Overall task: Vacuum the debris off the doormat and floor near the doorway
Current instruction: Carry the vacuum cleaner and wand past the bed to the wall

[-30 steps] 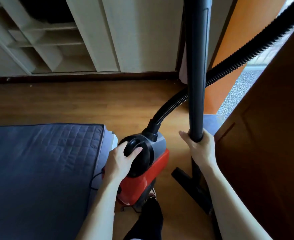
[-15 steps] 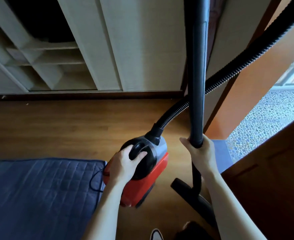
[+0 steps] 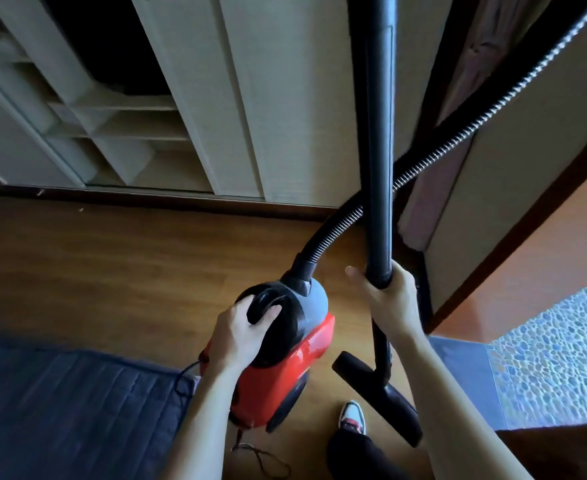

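Two hands in use, neither free. Grips with the left hand [image 3: 240, 336] the black carry handle on top of the red-and-grey canister vacuum cleaner [image 3: 302, 348], low in the middle of the frame, fingers curled into the handle's hollow. Clamps with the right hand [image 3: 390, 301] round the lower end of the black rigid wand tube [image 3: 376, 133], upright through the centre right. Below that hand, the black flat floor nozzle [image 3: 380, 398], tilted, close to a white-and-red shoe [image 3: 352, 415]; hard to tell whether resting on the brown wooden plank floor [image 3: 112, 271] or held just above it. From the canister's front towards the upper right, the black ribbed hose [image 3: 458, 136], crossing behind the wand. At bottom centre, a thin black cord [image 3: 264, 457] loose on the boards. At the right edge, between the boards and the blue-grey pebbled ground [image 3: 555, 358] outside, a flat grey-blue mat [image 3: 458, 372], probably the doormat, just right of the nozzle and not under it. At lower left, a dark navy quilted pad [image 3: 60, 410]. Looks like the set-up stage only: machine and wand being brought to the doorway, nozzle not yet on the mat. Every cleaning pass over mat and nearby floor left to do; debris too small to make out.
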Demonstrator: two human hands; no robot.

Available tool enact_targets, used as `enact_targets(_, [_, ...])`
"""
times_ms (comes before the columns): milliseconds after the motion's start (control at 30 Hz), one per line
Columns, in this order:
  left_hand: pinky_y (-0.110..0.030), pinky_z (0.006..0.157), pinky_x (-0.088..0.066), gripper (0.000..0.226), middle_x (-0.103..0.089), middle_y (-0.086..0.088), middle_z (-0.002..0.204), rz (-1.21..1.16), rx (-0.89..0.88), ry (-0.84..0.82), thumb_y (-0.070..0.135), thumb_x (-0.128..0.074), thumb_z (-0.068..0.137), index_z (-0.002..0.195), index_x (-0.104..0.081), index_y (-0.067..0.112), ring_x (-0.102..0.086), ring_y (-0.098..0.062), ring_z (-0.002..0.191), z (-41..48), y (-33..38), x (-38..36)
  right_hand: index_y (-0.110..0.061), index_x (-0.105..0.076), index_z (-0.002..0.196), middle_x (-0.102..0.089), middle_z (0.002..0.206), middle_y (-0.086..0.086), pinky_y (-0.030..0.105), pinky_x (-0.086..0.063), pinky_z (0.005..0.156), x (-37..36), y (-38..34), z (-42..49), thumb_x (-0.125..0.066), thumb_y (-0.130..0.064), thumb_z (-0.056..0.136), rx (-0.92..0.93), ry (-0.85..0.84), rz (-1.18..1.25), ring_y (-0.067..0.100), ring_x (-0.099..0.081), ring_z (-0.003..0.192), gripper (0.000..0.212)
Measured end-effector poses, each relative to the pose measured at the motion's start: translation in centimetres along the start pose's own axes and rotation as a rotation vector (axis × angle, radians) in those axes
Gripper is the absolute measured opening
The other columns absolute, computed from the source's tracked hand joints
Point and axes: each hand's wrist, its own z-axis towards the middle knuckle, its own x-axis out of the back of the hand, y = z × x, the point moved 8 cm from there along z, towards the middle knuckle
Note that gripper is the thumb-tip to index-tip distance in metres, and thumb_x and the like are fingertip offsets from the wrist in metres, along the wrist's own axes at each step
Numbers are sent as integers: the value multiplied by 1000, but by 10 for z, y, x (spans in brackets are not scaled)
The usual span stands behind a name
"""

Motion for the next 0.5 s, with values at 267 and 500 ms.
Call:
enact_targets(267, [-22,75,-50,24,-72,17,89,-89,72,153,46,-68,88,102,-71,27,-66,-2,87,102,40,-12,-18,-43,69,-40,62,-3,32,-33,55,-39,-8,137,-83,-24,85,24,-200,72,13,-35,59,44])
enact_targets(500, [-33,80,-55,36,-74,15,84,-192,191,345,63,-64,76,95,-72,34,-71,-9,84,147,18,8,-5,-46,72,-44,59,-4,30,-36,53,-78,-18,198,-82,-20,85,31,-241,101,12,-38,56,42])
